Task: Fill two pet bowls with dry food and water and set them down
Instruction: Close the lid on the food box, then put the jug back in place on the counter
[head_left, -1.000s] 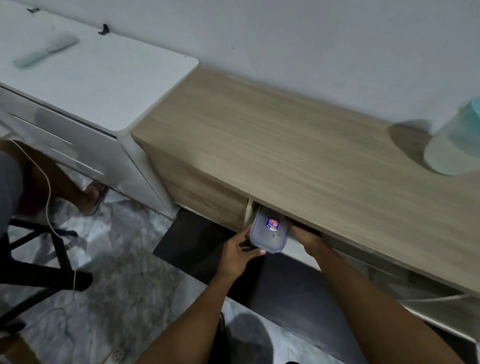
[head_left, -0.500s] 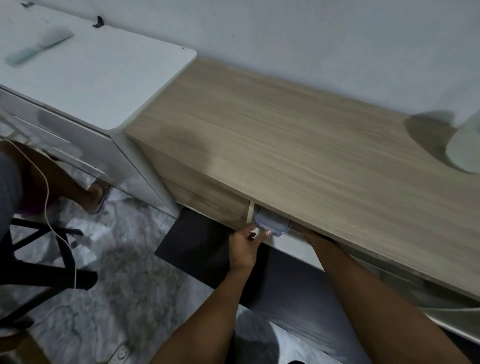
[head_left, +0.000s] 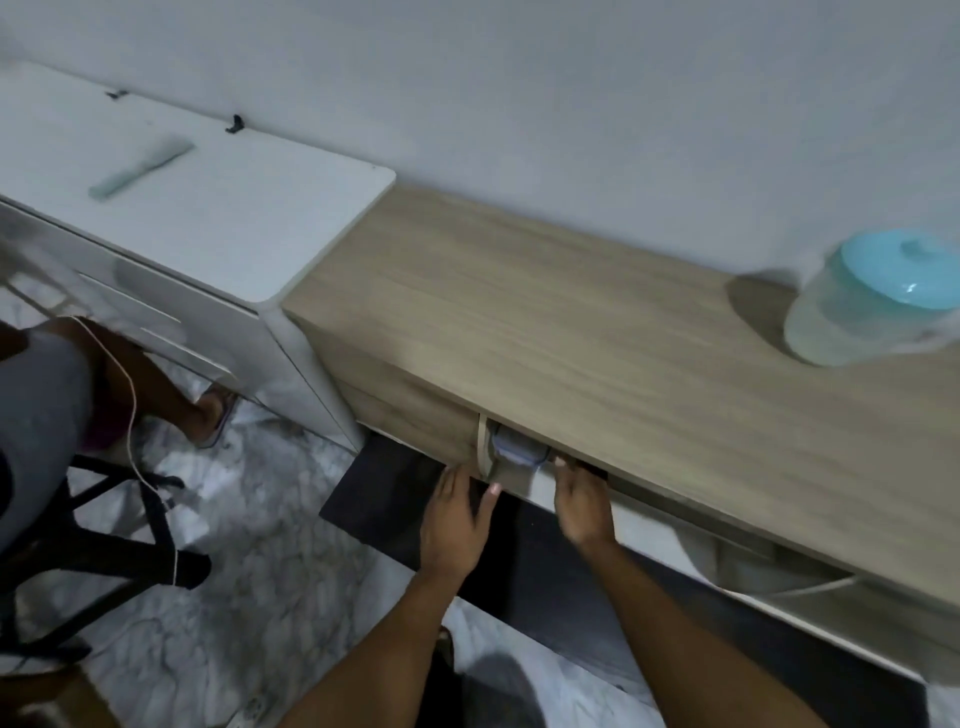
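Note:
A clear plastic container with a bluish lid (head_left: 511, 448) sits inside the shelf opening under the wooden counter (head_left: 597, 332), only its front edge showing. My left hand (head_left: 457, 512) hovers just in front of and below the opening, fingers relaxed and holding nothing. My right hand (head_left: 584, 501) is beside it on the right, fingers loosely spread toward the shelf edge, apart from the container. A translucent jug with a teal lid (head_left: 872, 301) stands on the counter at the far right. No pet bowls are in view.
A white cabinet (head_left: 208, 218) with a pale flat object (head_left: 140, 169) on top adjoins the counter on the left. A dark mat (head_left: 519, 561) lies on the marble floor below. Another person's leg (head_left: 171, 384) and a black stool (head_left: 104, 545) are at the left.
Both hands pushed the container into the shelf opening, then let go and drew back. The view shifted, bringing the teal-lidded jug into sight.

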